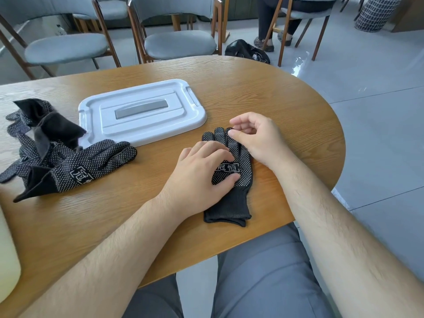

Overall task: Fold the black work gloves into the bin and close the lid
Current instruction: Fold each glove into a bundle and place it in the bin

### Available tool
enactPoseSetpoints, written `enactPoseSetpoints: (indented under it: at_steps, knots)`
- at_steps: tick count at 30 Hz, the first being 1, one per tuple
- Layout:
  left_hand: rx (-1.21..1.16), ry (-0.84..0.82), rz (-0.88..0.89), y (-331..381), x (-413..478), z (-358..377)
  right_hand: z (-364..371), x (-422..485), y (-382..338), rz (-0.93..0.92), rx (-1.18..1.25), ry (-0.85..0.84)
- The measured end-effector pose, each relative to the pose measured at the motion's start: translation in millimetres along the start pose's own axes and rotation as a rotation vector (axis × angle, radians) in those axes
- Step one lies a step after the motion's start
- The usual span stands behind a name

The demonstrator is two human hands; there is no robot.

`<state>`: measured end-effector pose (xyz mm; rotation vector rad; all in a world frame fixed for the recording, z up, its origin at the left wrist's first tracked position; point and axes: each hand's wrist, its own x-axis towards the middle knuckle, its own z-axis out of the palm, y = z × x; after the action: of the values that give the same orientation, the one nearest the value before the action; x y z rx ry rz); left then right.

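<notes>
Black glove lies cuff at 6, fingers at 12. Left hand presses its palm, flat-fingered. Right hand curls nearer the 12 end, grip unclear.

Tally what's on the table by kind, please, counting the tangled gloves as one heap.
Flat glove: 1
Glove heap: 1
White lid: 1
Pale container, cut off at left: 1
Total: 4

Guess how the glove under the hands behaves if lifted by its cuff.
Likely floppy: the glove is thin knit lying flat on the table, and the piled gloves slump in creases. Probably light, so a push may bunch it rather than slide it. The white dots look grippy, not slippery.
</notes>
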<state>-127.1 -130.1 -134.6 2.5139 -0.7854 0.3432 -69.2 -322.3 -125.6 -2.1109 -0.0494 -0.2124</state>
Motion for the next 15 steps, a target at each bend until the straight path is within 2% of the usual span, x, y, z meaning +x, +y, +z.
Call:
enactPoseSetpoints:
  at_steps: [2, 7, 15]
  knots:
    - [0.000, 0.000, -0.007, 0, 0, 0, 0, -1, -1, 0.009, -0.034, 0.037]
    - [-0.014, 0.005, -0.020, 1, -1, -1, -2, -21, 0, -0.004, -0.366, 0.121]
    - [-0.021, 0.005, -0.016, 1, -1, -2, -8, -38, -1, -0.137, -0.363, 0.038]
